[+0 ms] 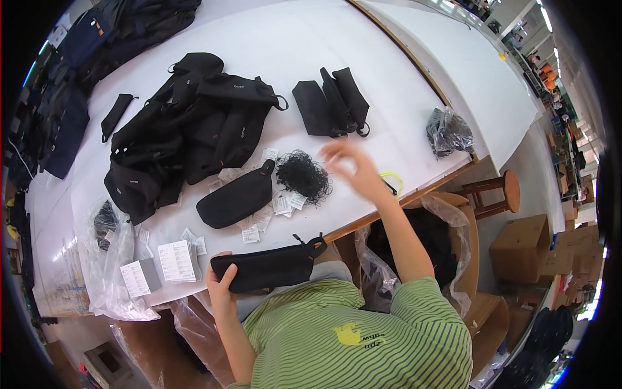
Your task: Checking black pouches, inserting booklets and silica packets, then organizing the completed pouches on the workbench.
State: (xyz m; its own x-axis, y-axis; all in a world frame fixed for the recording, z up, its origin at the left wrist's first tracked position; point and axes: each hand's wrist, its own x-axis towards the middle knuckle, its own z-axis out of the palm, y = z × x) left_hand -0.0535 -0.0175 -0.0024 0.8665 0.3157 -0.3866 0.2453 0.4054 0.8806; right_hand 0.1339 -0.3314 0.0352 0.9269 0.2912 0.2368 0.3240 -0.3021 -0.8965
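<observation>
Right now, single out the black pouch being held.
The black zippered pouch in the left hand, nearest the green striped shirt; the single pouch beyond it, the pile and right-hand group rest on the white table.

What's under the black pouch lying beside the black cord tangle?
White tags seem to poke out from under the pouch at its lower-right edge, on the table. Anything beneath its middle is covered.

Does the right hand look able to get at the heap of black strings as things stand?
Probably yes: the right hand, though motion-blurred, is just to the right of the black strings, and nothing visible covers them or stands between.
</observation>
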